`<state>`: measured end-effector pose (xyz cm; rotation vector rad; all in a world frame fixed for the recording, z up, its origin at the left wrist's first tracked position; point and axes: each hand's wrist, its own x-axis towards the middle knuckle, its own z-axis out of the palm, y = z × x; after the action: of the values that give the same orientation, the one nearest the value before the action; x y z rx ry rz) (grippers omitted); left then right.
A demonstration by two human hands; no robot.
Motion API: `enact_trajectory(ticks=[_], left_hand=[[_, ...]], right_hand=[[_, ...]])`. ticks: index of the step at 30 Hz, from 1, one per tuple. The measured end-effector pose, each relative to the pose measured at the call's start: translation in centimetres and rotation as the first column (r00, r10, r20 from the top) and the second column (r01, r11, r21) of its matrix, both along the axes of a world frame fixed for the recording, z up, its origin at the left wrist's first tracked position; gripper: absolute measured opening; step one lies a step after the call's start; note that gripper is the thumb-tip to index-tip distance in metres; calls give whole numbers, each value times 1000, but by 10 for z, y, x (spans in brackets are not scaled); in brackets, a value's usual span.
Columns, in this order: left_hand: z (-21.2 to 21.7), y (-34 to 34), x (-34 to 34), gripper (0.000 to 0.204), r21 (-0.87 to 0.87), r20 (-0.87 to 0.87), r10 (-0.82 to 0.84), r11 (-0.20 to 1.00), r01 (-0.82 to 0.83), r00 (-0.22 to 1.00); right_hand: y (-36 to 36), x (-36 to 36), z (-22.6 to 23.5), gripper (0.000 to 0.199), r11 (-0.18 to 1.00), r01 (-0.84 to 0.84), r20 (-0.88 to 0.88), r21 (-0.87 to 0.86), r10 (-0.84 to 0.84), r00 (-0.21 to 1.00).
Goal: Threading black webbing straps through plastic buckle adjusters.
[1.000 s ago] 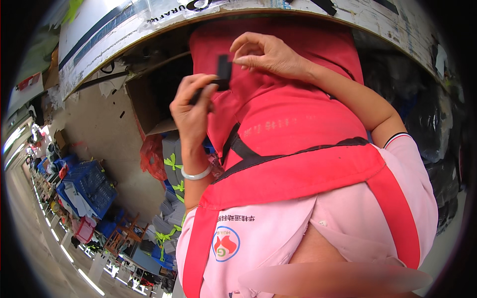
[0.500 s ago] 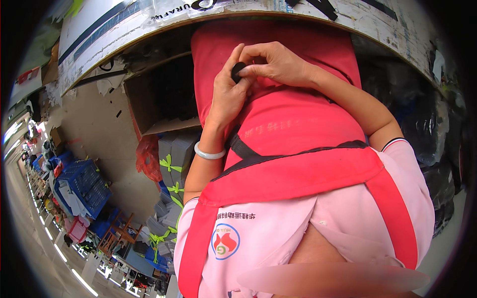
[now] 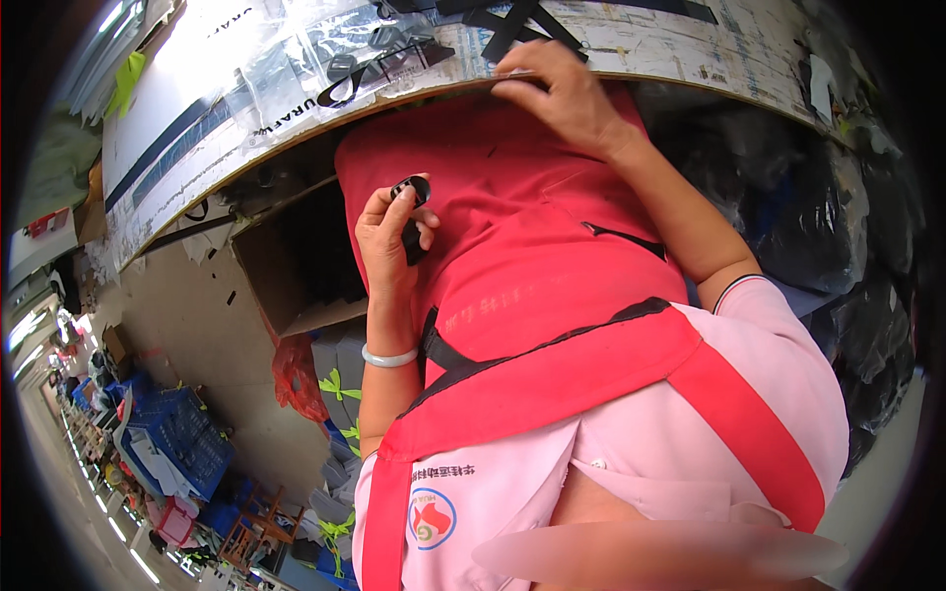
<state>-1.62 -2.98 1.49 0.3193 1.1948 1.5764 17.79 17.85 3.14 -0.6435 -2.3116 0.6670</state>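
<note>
One black strap (image 3: 421, 187), looped at its far end, long axis running toward the wearer, is pinched between thumb and curled fingers of the left hand (image 3: 384, 234), above one red apron (image 3: 512, 182). The right hand (image 3: 570, 98), thumb parted from fingers, contents unclear, is near at least two black strips (image 3: 506, 32) on one worktable (image 3: 670, 61).

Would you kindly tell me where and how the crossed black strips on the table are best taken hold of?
I'd pinch the near-left end of the crossed black strips, coming from the front edge of the table. That end points toward the person and sits clear of the crossing; the strips look flat and narrow, so fingers closing across the width should probably suit.
</note>
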Motion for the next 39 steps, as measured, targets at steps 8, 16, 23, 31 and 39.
enact_trajectory(ticks=[8,16,23,31,39], left_hand=[[-10,7,3,8,27,51,-45,999,44,998],[0,17,11,19,-34,-240,-65,998,59,969],[11,25,22,23,16,-321,-80,996,90,944],[-2,21,19,16,62,-513,-11,997,50,858],[3,27,11,17,99,-772,4,989,114,636]], right_hand=[[16,77,-24,32,946,247,91,209,-271,958],[-23,32,72,18,624,-118,-135,-773,19,991],[-59,-24,33,28,276,-119,-59,-954,215,975],[-66,-37,20,34,78,-119,-101,-990,197,975],[-67,-37,11,30,169,-142,-125,-975,106,986]])
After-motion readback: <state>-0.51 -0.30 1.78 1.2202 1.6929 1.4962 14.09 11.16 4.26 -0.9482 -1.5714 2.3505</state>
